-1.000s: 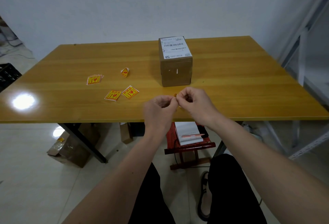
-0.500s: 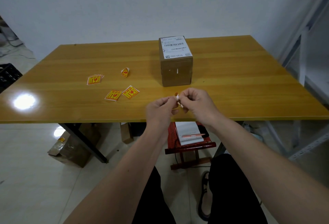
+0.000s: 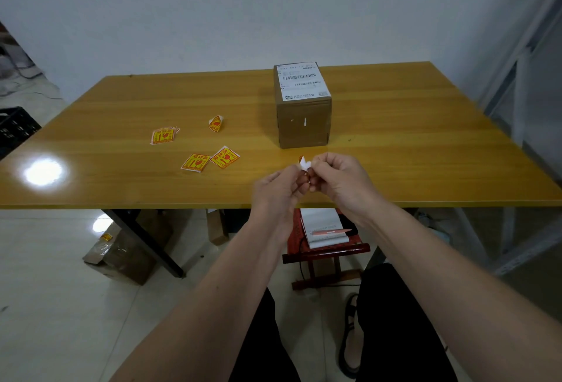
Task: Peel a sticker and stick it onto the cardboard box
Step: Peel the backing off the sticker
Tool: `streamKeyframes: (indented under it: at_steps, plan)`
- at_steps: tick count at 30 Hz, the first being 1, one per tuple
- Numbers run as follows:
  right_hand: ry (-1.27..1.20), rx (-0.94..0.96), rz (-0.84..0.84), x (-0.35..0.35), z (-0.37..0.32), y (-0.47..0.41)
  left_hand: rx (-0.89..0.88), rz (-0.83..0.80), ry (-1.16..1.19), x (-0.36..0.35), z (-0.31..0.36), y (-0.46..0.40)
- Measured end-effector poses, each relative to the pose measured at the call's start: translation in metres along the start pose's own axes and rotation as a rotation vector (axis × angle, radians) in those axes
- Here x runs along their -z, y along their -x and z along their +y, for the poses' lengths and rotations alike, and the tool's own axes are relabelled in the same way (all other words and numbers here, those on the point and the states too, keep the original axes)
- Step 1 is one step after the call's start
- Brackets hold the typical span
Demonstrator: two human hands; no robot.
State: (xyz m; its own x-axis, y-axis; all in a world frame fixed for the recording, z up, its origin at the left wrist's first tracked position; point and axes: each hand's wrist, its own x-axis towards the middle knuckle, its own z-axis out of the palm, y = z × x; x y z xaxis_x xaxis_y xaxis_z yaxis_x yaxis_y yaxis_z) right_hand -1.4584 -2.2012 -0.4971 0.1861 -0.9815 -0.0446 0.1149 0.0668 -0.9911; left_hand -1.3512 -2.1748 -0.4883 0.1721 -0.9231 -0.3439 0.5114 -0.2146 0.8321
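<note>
A brown cardboard box (image 3: 304, 121) with a white shipping label on top stands upright on the wooden table (image 3: 395, 150). Just in front of it, above the table's near edge, my left hand (image 3: 278, 190) and my right hand (image 3: 340, 181) meet and pinch one small sticker (image 3: 305, 164) between their fingertips. Its white backing shows, partly pulled apart, with a bit of orange behind. Most of the sticker is hidden by my fingers.
Three yellow-and-red stickers (image 3: 225, 157) lie flat on the table to the left, and a curled one (image 3: 216, 123) sits further back. Under the table are a red stool with a notepad (image 3: 324, 228) and cardboard boxes (image 3: 121, 254). A metal rack (image 3: 523, 77) stands right.
My hands have stayed together in front of the box while the fingers worked the sticker. White backing now shows between the fingertips where only an orange edge showed before.
</note>
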Motion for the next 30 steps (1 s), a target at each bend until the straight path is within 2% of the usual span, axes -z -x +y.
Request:
streamKeyframes:
  at_steps: [6,12,19,25,30]
  plan:
    - [-0.118,0.0,0.008,-0.0008,-0.0019,0.0025,-0.036,0.028,0.018,0.0016,0.0001,0.0004]
    - [0.102,0.096,0.128,-0.0082,-0.0001,0.0051,-0.137,0.056,-0.051,-0.0005,-0.005,0.0033]
    - [0.074,0.091,0.145,-0.0077,-0.0016,0.0078,-0.202,0.09,-0.119,-0.0008,-0.0032,0.0057]
    - [0.214,0.125,0.226,-0.0048,0.0007,0.0061,-0.195,0.145,-0.192,0.0002,-0.0068,0.0025]
    - [0.15,0.149,0.242,-0.0064,0.0021,0.006,-0.202,0.17,-0.226,-0.0048,-0.0092,0.0006]
